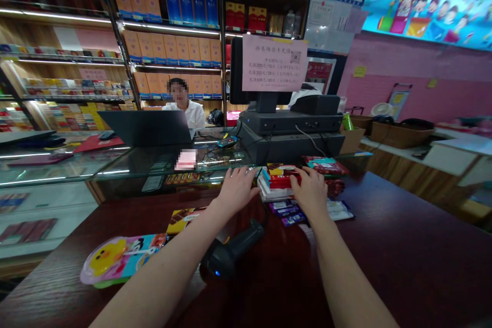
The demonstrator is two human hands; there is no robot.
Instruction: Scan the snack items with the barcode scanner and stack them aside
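My left hand reaches over the far edge of the dark wooden counter, fingers spread, with nothing in it. My right hand is at the right end of a red and yellow snack box, its thumb against the box and its fingers apart. That box lies on a white stack. Purple snack packets lie just in front, partly under my right hand. Between my forearms is a black barcode scanner with a blue light. A yellow and brown packet is partly hidden by my left forearm.
A packaged duck toy lies at left. Behind the counter stand a cash register with a pink price sheet, a laptop and a seated person. A glass case borders the counter. Boxes fill the shelves.
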